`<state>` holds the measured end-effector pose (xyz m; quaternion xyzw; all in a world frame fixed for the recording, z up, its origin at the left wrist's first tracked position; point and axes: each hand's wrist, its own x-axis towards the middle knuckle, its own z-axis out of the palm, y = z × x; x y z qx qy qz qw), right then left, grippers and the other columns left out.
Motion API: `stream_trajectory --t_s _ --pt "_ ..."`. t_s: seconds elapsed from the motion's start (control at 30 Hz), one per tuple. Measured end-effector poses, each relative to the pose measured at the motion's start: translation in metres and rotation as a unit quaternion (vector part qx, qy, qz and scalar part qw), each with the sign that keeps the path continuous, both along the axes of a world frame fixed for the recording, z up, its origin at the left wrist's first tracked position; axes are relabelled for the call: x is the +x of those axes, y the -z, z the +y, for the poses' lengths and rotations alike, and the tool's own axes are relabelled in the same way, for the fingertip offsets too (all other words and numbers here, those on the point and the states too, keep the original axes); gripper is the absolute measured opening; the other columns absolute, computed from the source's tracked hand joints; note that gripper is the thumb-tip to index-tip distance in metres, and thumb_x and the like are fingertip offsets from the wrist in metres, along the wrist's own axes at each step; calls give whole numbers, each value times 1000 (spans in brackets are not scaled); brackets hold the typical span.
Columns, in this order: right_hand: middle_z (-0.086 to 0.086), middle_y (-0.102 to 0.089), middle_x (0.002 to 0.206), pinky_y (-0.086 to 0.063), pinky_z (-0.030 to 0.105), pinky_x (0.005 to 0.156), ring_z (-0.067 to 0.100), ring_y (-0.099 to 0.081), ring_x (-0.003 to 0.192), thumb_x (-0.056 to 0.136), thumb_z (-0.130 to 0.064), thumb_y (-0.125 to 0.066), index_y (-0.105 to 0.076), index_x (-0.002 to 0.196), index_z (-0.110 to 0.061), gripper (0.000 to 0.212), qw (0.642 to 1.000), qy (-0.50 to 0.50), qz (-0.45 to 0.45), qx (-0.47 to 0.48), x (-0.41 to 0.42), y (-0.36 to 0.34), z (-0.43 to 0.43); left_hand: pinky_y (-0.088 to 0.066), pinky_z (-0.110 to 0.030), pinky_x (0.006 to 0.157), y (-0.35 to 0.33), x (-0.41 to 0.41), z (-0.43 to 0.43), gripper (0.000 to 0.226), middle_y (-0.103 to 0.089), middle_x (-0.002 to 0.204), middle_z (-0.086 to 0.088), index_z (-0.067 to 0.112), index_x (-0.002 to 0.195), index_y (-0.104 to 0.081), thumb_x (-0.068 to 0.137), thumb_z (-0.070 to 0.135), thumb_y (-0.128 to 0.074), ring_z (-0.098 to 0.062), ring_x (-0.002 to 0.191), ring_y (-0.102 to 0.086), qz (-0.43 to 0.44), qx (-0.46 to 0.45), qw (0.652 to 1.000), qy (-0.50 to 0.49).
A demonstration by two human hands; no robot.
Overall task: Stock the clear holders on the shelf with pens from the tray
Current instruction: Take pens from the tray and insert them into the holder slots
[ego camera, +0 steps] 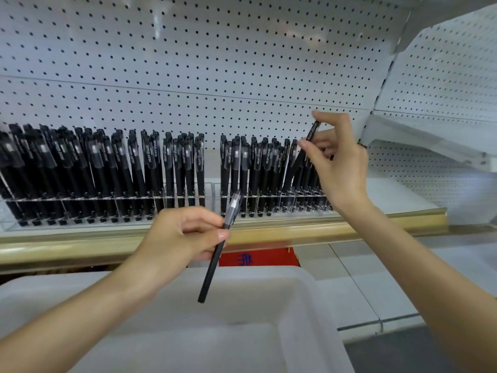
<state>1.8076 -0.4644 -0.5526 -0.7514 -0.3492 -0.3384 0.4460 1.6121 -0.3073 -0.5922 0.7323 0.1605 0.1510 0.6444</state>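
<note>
Staring at a white pegboard (215, 63) filling the whole back, with a shelf (322, 228) running across under it, gold strip along the front edge. Down low in front, looking into a big white tray (242, 305) sitting under the left forearm.

Up on the shelf, seeing two clear holders side by side. Left holder (5, 219) packing in rows of black pens (150, 162), standing caps up and leaning a bit to the left. Right holder (216, 195) carrying more of the same, with a small gap between the two.

Gripping a pen in each hand, btw. Left hand (183, 235) pinching a loose pen (215, 262) between thumb and fingers just below the cap, hovering over the tray in front of the shelf edge. Matte black barrel, see-through cap. Pointing cap-end up and right toward the holders, tail down-left over the tray, long axis steeply slanted.

Right hand (338, 168) pinching a second pen (312, 133) near its top with thumb and fingertips, at the right end of the right holder. Black with white print, leaning top up-right, lower end dropping in among the standing pens. Not managing to tell whether it's seated in a slot.
</note>
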Motion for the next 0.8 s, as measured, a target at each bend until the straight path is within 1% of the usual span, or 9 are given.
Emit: stream_trajectory --t_s 0.2,0.3,0.4,0.5,0.57,0.63,0.7,0.8 --pt "-15 -60 79 -53 40 77 7 -61 78 87 -30 -69 -47 125 -23 44 1000 2 10 -25 4 11 5 -54 -17 59 2 1 -1 7 -74 82 -8 10 85 -71 79 6 -71 -14 75 -71 4 -6 1000 11" --pt "-14 -61 79 -53 40 80 8 -62 79 85 -30 -70 -47 120 -20 43 998 -16 37 -47 8 12 4 -54 -18 59 2 1 2 7 -74 82 -9 11 84 -71 79 6 -71 -16 77 -72 4 -7 1000 9" --pt "-10 -63 84 -54 39 79 9 -63 80 83 -30 -71 -51 116 -18 40 994 -33 41 -93 11 16 3 -55 -19 60 1 2 2 7 -74 82 -9 11 83 -71 79 5 -71 -18 77 -72 2 -14 1000 7" --pt "-10 -59 91 -55 41 72 8 -59 78 82 -30 -73 -54 117 -20 41 990 -30 17 -137 14 24 1 -55 -18 59 1 5 0 7 -74 83 -10 10 84 -71 79 5 -71 -17 77 -72 3 -24 1000 7" --pt "-11 -53 95 -53 37 68 6 -52 74 80 -32 -74 -55 121 -22 46 988 -17 -5 -155 15 25 0 -55 -19 60 0 7 -2 7 -74 83 -11 9 84 -71 79 3 -70 -17 76 -71 3 -26 1000 9" --pt "-11 -48 98 -48 31 67 3 -47 73 79 -36 -74 -55 123 -25 49 987 -9 -6 -163 16 24 -2 -55 -18 59 -1 10 -4 7 -74 82 -11 8 85 -70 80 3 -70 -15 76 -71 0 -24 1000 12" --pt "-11 -47 99 -45 28 68 2 -46 74 80 -39 -72 -55 125 -27 49 986 -15 10 -163 18 22 -5 -55 -17 59 -3 12 -6 8 -74 82 -10 8 86 -70 80 3 -70 -14 76 -71 -4 -25 1000 12" --pt "-11 -47 98 -43 26 70 1 -48 76 84 -40 -67 -52 127 -30 47 988 -29 41 -148 17 19 -9 -56 -18 61 -5 15 -8 9 -74 83 -9 6 90 -70 81 5 -69 -13 77 -71 -7 -39 999 16"
